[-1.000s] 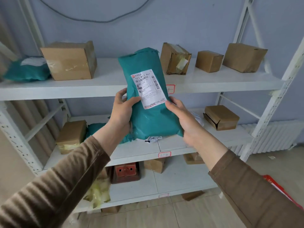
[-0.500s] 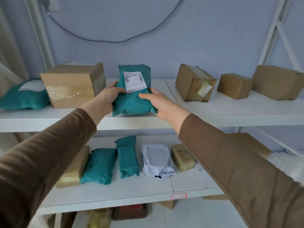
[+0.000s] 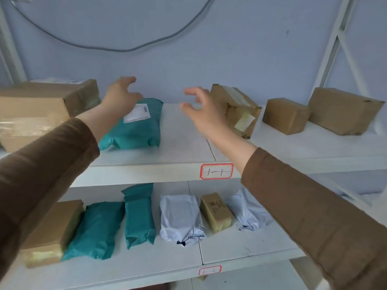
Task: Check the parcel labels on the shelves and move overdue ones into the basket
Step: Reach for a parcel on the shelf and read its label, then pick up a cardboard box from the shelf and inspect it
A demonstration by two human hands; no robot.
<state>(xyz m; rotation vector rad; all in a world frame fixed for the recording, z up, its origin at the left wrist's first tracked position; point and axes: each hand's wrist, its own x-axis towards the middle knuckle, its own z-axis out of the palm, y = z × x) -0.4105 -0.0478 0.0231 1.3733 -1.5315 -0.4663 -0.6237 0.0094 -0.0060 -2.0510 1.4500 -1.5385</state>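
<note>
Nearest, at the bottom of the frame, two brown sleeves reach in from the lower left and lower right corners. Beneath them the lower shelf carries a row of parcels: a cardboard box at the left, two teal bags in the middle, a white bag, a small brown box and another white bag partly behind the right sleeve. A red-edged tag sits on its front edge.

Above it, the upper shelf bears a similar tag marked by hand. The teal parcel lies flat on this shelf, centre left of the frame, its white label facing up.

The left hand hangs above that parcel's far end, fingers apart and loosely bent, holding nothing. The right hand hangs over the bare shelf to the right of the parcel, fingers also spread and curved, empty.

Further back stand a large taped box at the left edge, a dented box just beyond the right hand, then two more boxes toward the right. A grey cable sags across the blue wall behind.
</note>
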